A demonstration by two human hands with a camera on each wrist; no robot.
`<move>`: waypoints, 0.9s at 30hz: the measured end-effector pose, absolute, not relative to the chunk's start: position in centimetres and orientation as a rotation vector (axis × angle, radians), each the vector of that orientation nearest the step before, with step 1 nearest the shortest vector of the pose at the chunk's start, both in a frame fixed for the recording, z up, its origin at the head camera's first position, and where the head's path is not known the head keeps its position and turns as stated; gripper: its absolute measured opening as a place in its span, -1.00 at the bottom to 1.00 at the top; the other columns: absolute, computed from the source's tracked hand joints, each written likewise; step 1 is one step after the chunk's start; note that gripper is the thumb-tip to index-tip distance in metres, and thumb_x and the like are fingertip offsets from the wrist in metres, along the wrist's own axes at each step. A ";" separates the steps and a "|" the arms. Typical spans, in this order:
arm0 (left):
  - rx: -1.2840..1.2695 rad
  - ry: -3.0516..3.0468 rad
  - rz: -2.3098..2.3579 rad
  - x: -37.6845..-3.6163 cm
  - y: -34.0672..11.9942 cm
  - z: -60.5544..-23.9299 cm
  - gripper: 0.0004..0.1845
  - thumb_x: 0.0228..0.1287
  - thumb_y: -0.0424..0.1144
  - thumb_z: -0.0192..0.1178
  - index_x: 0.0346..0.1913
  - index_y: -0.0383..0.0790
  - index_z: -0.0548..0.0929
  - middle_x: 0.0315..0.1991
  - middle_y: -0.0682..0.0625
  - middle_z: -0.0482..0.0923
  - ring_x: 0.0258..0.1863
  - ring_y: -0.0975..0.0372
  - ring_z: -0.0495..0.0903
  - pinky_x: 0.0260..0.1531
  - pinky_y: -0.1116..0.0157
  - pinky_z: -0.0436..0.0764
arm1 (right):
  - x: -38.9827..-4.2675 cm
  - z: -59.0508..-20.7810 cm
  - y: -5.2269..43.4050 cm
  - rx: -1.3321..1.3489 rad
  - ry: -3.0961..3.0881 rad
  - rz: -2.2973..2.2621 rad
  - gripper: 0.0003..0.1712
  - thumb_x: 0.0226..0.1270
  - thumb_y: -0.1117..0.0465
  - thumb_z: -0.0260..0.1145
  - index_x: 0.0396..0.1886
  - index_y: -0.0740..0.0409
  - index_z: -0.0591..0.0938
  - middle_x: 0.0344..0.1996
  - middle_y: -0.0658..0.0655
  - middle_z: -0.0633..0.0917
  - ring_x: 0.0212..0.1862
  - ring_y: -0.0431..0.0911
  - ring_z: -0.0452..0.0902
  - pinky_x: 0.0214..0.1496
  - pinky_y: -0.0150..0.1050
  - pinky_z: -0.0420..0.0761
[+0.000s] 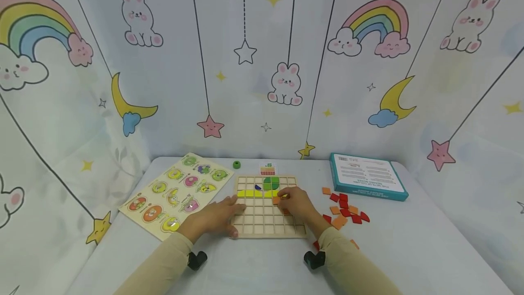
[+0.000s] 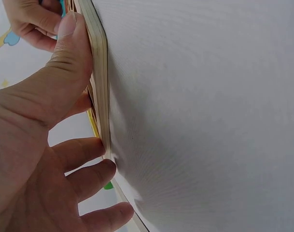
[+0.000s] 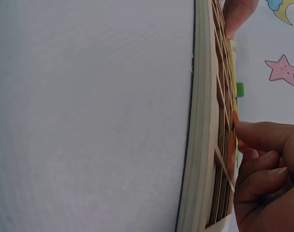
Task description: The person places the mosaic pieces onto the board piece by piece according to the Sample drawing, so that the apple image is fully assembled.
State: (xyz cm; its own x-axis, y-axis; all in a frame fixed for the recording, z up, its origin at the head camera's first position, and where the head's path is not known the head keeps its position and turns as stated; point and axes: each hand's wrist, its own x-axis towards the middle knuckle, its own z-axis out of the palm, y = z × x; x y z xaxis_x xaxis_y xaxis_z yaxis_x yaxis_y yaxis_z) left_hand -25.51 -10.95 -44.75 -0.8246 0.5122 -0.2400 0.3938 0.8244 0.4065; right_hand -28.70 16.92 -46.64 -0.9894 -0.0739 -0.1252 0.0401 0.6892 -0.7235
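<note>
A wooden grid board (image 1: pixel 262 230) lies on the table before me. Near its top sit green pieces (image 1: pixel 271 181), a small dark blue piece (image 1: pixel 258 187) and a row of yellow tiles (image 1: pixel 254 193). My left hand (image 1: pixel 214 217) rests along the board's left edge, its thumb (image 2: pixel 77 43) on the near corner and its fingers spread. With thumb and fingertips my right hand (image 1: pixel 299 204) pinches an orange square tile (image 1: pixel 276 200) just below the yellow row. Another orange tile (image 1: pixel 286 211) shows beneath that hand, partly hidden.
Loose red and orange tiles (image 1: pixel 344 211) lie scattered right of the board. Behind them is a teal box (image 1: pixel 368 175). A fruit picture board (image 1: pixel 176 190) lies at the left. At the back are a small picture card (image 1: pixel 268 169) and a green round piece (image 1: pixel 236 164).
</note>
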 end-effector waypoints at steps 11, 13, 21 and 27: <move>0.673 2.669 0.496 -25.5 -10.9 -44.6 -0.13 0.01 0.03 0.56 0.45 0.08 0.47 0.59 -0.14 0.17 0.58 -0.07 0.13 0.48 -0.22 0.19 | -28.2 -46.6 17.4 0.010 2.753 -1.242 -0.64 0.27 0.23 0.44 0.07 0.13 0.74 -0.16 0.09 0.69 -0.12 -0.01 0.51 -0.11 -0.18 0.62; 0.664 2.664 0.504 -25.4 -10.9 -44.6 -0.13 0.01 0.03 0.56 0.45 0.08 0.47 0.59 -0.14 0.17 0.58 -0.06 0.12 0.48 -0.22 0.19 | -28.2 -46.6 18.4 0.072 2.714 -1.327 -0.64 0.30 0.22 0.43 0.08 0.15 0.73 -0.15 0.12 0.69 -0.12 0.01 0.52 -0.13 -0.18 0.63; 0.672 2.662 0.479 -25.5 -10.9 -44.5 -0.13 0.02 0.04 0.54 0.46 0.06 0.47 0.59 -0.15 0.15 0.59 -0.07 0.11 0.49 -0.21 0.17 | -28.9 -45.6 26.6 0.595 2.336 -1.831 -0.51 0.47 0.16 0.31 0.34 0.17 0.54 -0.21 0.09 0.58 -0.34 -0.10 0.39 -0.43 -0.36 0.38; 0.696 2.664 0.476 -25.6 -10.8 -44.7 -0.13 0.03 0.04 0.54 0.46 0.03 0.46 0.59 -0.17 0.15 0.58 -0.08 0.10 0.49 -0.22 0.17 | -29.5 -46.0 29.6 0.736 2.257 -1.941 -0.45 0.52 0.16 0.26 0.42 0.25 0.47 -0.20 0.10 0.61 -0.32 -0.12 0.42 -0.42 -0.41 0.41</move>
